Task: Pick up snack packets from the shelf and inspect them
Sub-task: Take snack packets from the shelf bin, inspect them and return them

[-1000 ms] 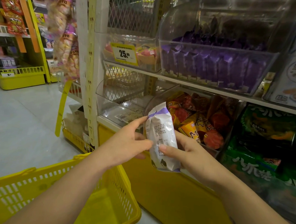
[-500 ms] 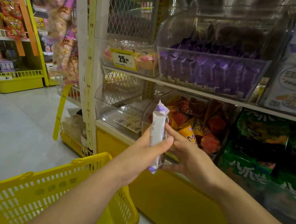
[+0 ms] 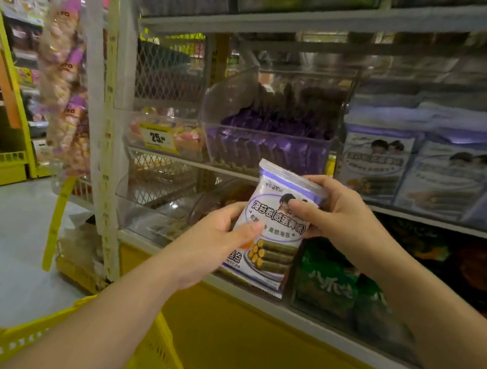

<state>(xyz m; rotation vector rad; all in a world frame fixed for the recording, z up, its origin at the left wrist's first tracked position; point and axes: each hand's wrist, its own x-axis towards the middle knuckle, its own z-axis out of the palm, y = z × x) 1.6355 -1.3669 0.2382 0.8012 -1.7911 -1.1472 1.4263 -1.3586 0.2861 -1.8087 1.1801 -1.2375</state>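
A white and purple snack packet with pictures of seaweed rolls is held up in front of the shelf, its printed front facing me. My left hand grips its lower left edge, thumb across the front. My right hand pinches its upper right corner. More packets of the same kind stand in the bin on the shelf to the right.
A clear bin of purple packets sits behind the held packet. Green packets fill the lower shelf. A yellow price tag hangs at the left. A yellow shopping basket hangs below my left arm. Hanging snack strips are at the left.
The packet has turned from its back, through edge-on, to its printed front. My right hand has shifted to its upper right corner, and the view has risen.
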